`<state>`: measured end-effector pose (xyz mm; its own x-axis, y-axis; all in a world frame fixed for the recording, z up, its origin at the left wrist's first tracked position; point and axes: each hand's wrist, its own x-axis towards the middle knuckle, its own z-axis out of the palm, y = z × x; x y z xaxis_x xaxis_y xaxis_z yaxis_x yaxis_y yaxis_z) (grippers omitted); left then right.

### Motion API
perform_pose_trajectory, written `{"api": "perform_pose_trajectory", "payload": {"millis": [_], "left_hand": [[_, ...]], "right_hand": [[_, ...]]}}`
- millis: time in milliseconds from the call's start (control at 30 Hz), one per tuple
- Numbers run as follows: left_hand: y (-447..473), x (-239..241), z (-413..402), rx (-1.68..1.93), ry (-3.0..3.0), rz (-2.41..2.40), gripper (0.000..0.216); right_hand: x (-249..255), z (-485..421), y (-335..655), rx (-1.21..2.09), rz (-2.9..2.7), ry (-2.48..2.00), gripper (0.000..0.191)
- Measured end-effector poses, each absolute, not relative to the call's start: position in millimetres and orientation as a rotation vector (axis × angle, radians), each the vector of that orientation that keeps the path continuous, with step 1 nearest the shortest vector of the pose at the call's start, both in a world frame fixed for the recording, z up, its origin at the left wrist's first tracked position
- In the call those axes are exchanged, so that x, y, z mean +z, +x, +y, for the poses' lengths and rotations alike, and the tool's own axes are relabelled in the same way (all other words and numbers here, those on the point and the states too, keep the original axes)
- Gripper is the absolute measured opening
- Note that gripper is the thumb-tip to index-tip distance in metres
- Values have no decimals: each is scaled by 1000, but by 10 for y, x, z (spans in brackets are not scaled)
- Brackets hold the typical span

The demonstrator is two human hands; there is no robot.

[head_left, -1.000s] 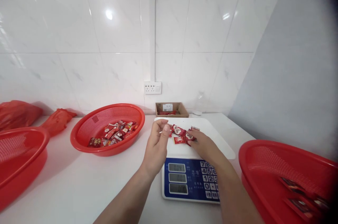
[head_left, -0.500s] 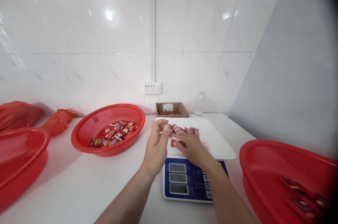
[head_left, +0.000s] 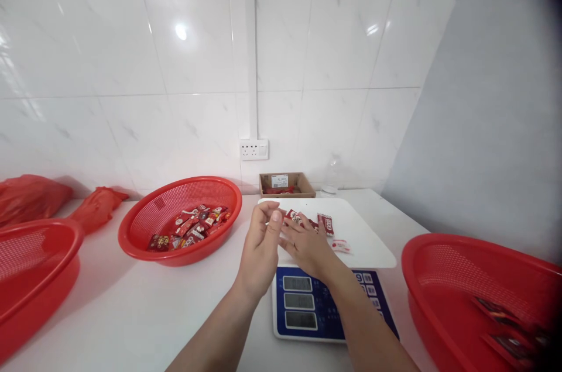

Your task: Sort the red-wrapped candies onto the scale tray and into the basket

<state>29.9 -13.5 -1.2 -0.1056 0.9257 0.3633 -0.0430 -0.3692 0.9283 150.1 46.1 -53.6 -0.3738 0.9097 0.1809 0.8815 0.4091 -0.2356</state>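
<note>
A blue-fronted scale (head_left: 327,307) with a white weighing plate (head_left: 364,237) stands in front of me. Several red candy packets (head_left: 325,223) lie on the plate. My right hand (head_left: 307,246) rests flat on the plate, fingers stretched over some packets, pushing them leftward. My left hand (head_left: 260,249) hovers at the plate's left edge, fingers curled into a cup, thumb up; nothing shows inside it. A small pale packet (head_left: 341,245) lies just right of my right hand.
A red mesh basket (head_left: 175,246) with many red packets sits to the left. Another red basket (head_left: 30,267) is at the far left, a third (head_left: 461,290) with a few packets at the right. Red plastic bags (head_left: 94,208), a small cardboard box (head_left: 285,185) and a wall socket (head_left: 253,150) line the back.
My right hand has slid left across the plate, sweeping packets toward my left hand. A few packets are left behind on the plate. My left hand has barely moved.
</note>
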Motion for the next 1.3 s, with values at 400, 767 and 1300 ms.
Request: {"api": "perform_pose_trajectory", "payload": {"millis": [400, 767, 1300], "left_hand": [[303, -30, -128, 1592, 1437, 1047, 27], [311, -14, -165, 1589, 1420, 1034, 27], [304, 40, -158, 1703, 1374, 910, 35]], "right_hand": [[-350, 392, 2164, 415, -2109, -1726, 40], [-428, 379, 1981, 394, -2179, -1616, 46], [68, -936, 2340, 328, -1918, -1572, 40]]}}
